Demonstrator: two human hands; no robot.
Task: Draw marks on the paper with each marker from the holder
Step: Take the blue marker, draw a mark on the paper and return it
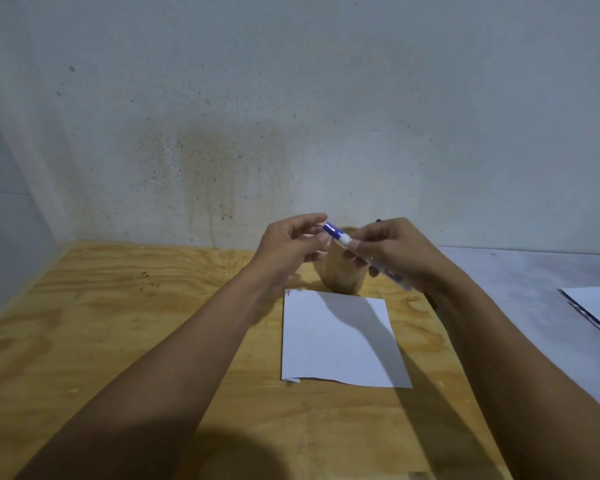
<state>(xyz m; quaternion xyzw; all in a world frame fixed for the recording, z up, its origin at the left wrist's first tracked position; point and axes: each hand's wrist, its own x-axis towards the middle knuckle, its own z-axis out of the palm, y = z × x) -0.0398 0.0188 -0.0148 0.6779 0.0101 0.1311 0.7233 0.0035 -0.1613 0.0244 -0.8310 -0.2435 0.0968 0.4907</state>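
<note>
Marker [361, 251] gripped in my right hand [392, 254], blue cap [332, 230] beside my loosely open left hand [291, 244], above smooth white paper [340, 341].

Centre frame, the right hand [392, 252] grips a white marker [362, 253], blue cap [332, 230] pointing up-left toward the left hand [291, 245], whose fingers hover at it. Behind them stands the wooden holder [340, 275]; below lies white paper [340, 341] on the plywood table [118, 323].
</note>
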